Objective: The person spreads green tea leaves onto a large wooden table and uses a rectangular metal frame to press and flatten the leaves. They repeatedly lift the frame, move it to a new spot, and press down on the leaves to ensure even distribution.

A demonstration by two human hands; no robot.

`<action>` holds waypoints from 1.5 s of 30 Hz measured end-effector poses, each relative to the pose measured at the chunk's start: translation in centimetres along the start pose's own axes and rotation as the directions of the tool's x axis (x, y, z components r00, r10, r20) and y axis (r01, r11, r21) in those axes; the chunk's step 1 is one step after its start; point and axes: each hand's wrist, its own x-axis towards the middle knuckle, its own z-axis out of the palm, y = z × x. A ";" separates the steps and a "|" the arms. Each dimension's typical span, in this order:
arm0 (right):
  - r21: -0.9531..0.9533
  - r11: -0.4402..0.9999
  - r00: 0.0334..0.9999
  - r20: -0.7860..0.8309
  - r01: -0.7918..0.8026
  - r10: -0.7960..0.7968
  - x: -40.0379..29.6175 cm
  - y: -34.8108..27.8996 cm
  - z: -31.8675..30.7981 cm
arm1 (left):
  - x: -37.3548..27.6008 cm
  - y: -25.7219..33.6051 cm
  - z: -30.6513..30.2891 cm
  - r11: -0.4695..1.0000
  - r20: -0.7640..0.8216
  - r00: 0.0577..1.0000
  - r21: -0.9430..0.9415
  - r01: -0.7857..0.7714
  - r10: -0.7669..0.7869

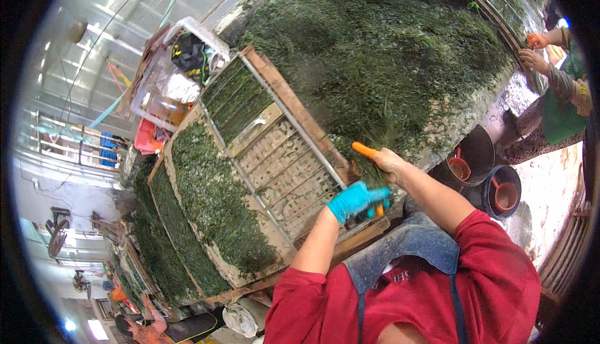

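My left hand (358,202), in a teal glove, is blurred over the near corner of a metal frame (321,154) with thin crossbars. Something orange shows below its fingers; whether the hand holds anything is unclear. Close by on the right is my right hand (388,163), bare except for an orange cover on an outstretched finger. A bunch of thin green plant strands (370,174) hangs from its curled fingers. A large heap of loose green plants (370,58) spreads beyond both hands. Inside the frame, a wooden slat (255,130) separates plant-filled rows from a bare woven lattice (281,161).
Beds of green plants (211,194) stretch leftward. A plastic crate (164,95) with bags stands at the back left. Dark buckets (506,175) holding red scoops are at right. A co-worker's hands (536,51) work at the far right edge; another person (150,320) is at lower left.
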 end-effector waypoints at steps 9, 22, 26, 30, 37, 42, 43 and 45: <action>0.147 0.983 0.992 0.047 0.109 -0.117 -1.4 -3.3 15.4 | -13.5 -6.2 -11.8 0.989 -0.256 0.960 -0.066 -0.131 0.110; -0.901 0.382 0.712 -0.129 0.207 -0.690 10.7 -10.8 17.8 | -15.9 -5.1 -31.1 0.507 -0.865 0.401 0.501 0.701 0.301; -0.840 0.188 0.510 0.119 0.510 -0.852 9.7 -9.0 20.0 | -12.9 -5.6 -26.8 0.379 -0.544 0.158 0.736 0.561 0.824; -0.603 -0.512 0.414 0.795 0.611 -0.443 10.3 -4.3 25.3 | -6.7 -7.2 -22.3 0.616 -0.693 0.175 0.709 0.343 0.700; -0.600 -0.749 0.728 0.642 0.282 -0.241 7.6 -8.5 27.3 | -6.0 -7.2 -21.3 0.669 -0.839 0.185 0.523 0.528 0.511; -0.557 -0.334 0.566 0.820 0.760 -0.079 8.3 -4.8 39.6 | -5.7 -8.0 -21.8 0.655 -0.850 0.251 0.520 0.548 0.463; -0.422 -0.431 0.439 0.896 0.797 -0.066 9.5 -3.7 40.8 | -5.7 -7.4 -21.9 0.676 -0.842 0.315 0.539 0.502 0.438; -0.275 -0.502 0.341 0.939 0.820 0.043 12.9 -0.3 43.2 | -5.2 -8.2 -22.0 0.683 -0.722 0.081 0.680 0.266 0.687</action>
